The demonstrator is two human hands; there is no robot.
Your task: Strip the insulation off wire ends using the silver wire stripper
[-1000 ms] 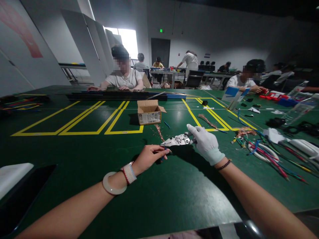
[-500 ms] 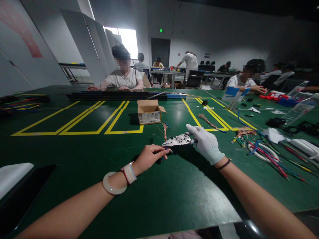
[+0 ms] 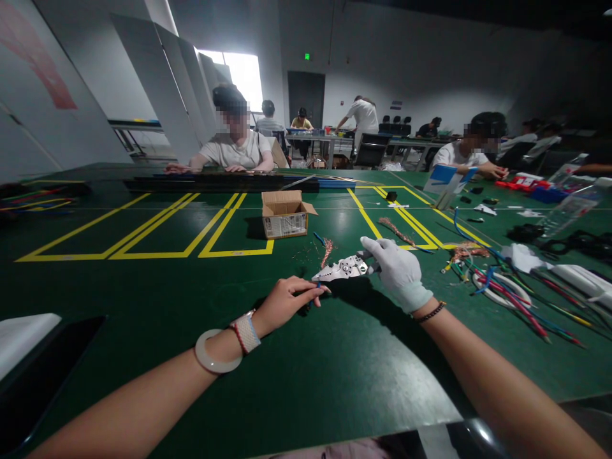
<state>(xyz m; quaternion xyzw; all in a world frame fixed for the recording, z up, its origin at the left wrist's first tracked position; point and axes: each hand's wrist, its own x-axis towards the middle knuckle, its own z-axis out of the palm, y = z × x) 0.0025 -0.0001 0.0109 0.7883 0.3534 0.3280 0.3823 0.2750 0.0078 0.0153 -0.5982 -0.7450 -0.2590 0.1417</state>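
Note:
My bare left hand (image 3: 291,298) pinches a short blue wire (image 3: 319,286) between thumb and fingers; most of the wire is hidden by them. Gripped in my gloved right hand (image 3: 399,273) is a pair of metal wire strippers (image 3: 342,269), its pointed jaws at the wire just above my left fingertips. Whether the jaws are fully closed on it is too small to tell. Frayed copper strands (image 3: 327,252) fan out above the jaws, tilted right. Beside them is a small blue piece (image 3: 319,237), and fine copper bits lie scattered around.
An open cardboard box (image 3: 285,217) stands beyond my hands on the green table (image 3: 229,395). To the right lie a copper strand bundle (image 3: 396,231), a heap of coloured wires (image 3: 511,299) and plastic bottles (image 3: 571,207). A black tablet-like object (image 3: 52,376) sits left. Two people sit across.
The copper strands have swung from nearly upright to leaning right. The strippers and both hands stay almost in place; the view has shifted slightly.

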